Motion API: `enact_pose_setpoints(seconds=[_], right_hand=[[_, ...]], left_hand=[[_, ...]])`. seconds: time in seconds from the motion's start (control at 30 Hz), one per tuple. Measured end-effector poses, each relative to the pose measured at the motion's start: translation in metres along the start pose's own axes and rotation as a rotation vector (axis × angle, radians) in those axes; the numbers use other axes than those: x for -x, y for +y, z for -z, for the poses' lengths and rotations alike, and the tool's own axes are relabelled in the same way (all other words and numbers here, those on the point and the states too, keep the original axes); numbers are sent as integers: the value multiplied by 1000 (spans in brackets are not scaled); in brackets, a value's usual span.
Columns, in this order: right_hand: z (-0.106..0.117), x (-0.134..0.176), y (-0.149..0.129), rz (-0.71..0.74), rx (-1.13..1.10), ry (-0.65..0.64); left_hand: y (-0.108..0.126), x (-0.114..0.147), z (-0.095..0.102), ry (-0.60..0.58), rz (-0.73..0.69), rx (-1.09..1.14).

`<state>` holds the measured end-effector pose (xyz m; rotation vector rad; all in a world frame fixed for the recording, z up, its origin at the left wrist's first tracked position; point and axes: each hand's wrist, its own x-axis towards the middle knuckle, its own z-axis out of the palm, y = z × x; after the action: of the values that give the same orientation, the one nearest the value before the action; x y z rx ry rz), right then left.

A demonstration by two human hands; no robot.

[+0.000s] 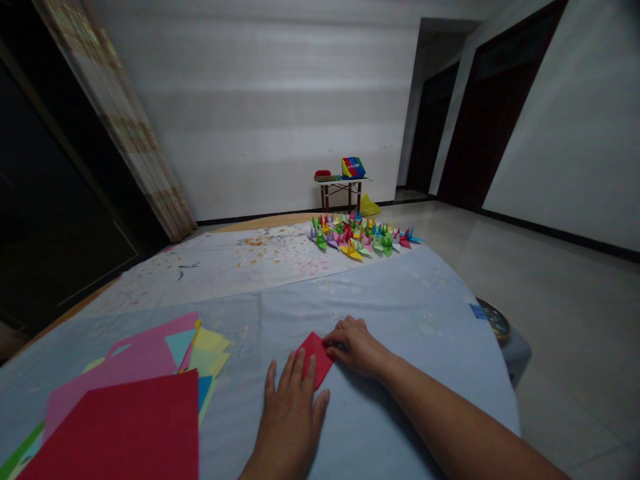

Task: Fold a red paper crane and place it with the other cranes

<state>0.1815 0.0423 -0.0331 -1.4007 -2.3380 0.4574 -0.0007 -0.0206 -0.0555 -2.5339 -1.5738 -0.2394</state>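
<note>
At the far left, a loose pile of coloured sheets was spread over the pale blue cloth [380,420], with a large red sheet [135,427] laid uppermost at its near side. It was touched by neither hand.

To the right of the pile, the left hand [290,415] was laid palm down, its fingers extended and spread, nothing being gripped by them. The folded red paper [321,356] was found directly under and just beyond those fingertips, its left part covered by them and pressed flat against the cloth. The paper was set like a diamond, one corner pointed away from the person; its longer axis seemed to be directed from the near corner to the far one, though the left side was hidden.

The right edge of the paper was met by the right hand [357,348], whose thumb and forefinger were bent inward and brought close together there; whether a layer was pinched between them could not be told. Neither hand was nearer, since the paper was reached by both, from opposite sides. Well beyond the right hand, many folded paper birds [351,251] were grouped.
</note>
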Motion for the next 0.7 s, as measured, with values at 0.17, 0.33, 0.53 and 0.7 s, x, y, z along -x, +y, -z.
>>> enact_pose_setpoints(seconds=[0.17,0.33,0.53,0.7], right_hand=[[-2,1,-5,54,13,74],[-9,1,-18,179,30,-5],[-13,0,-19,109,97,-34],[-14,-3,-17,73,137,-40]], left_hand=[[-3,3,-10,12,-19,-11],[-3,3,-12,10,-45,-10],[-1,6,-1,-94,-38,35],[3,13,9,-221,-20,86]])
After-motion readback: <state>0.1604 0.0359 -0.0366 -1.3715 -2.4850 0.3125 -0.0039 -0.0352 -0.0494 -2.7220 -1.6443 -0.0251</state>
